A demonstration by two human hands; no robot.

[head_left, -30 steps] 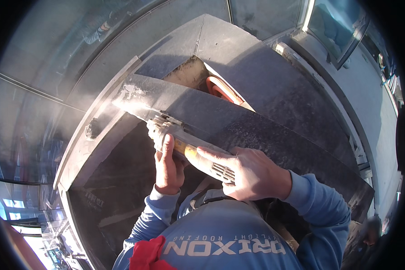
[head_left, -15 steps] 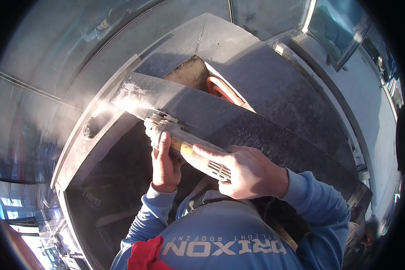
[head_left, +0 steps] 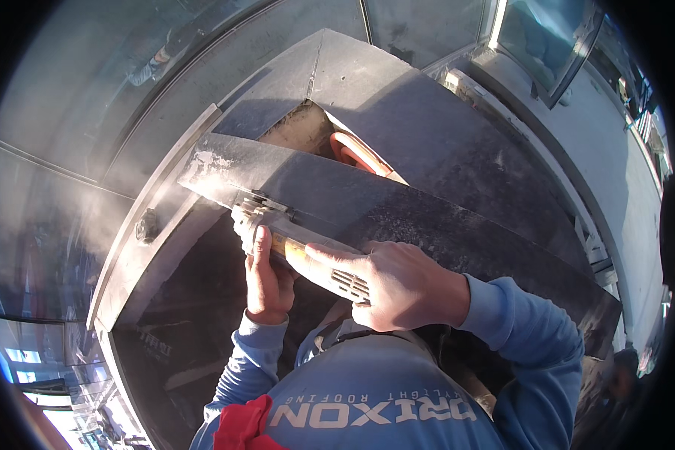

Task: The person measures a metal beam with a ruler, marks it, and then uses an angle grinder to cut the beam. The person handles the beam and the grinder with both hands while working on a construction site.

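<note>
An angle grinder [head_left: 298,255], dusty and yellowish, lies across both my hands. My right hand [head_left: 412,289] wraps round its rear end by the vent slots, index finger stretched along the body. Close behind the grinder's head, my left hand [head_left: 270,289] supports it from below, thumb up against its side. The disc end meets the edge of a dark grey slab strip [head_left: 337,191], by a pale, scuffed patch. Dust hangs to the left of the head. The disc itself is hard to make out.
Beyond the strip, a rectangular opening [head_left: 296,129] shows an orange-red curved pipe or hose [head_left: 360,155] inside. A dark slab [head_left: 412,97] surrounds it. A small dark object [head_left: 147,225] sits on the left ledge [head_left: 127,274]. Glass panels [head_left: 52,150] stand at the left and back.
The grinder and both hands have shifted slightly left in view, as has the slab. The bright dust plume at the disc has thinned.
</note>
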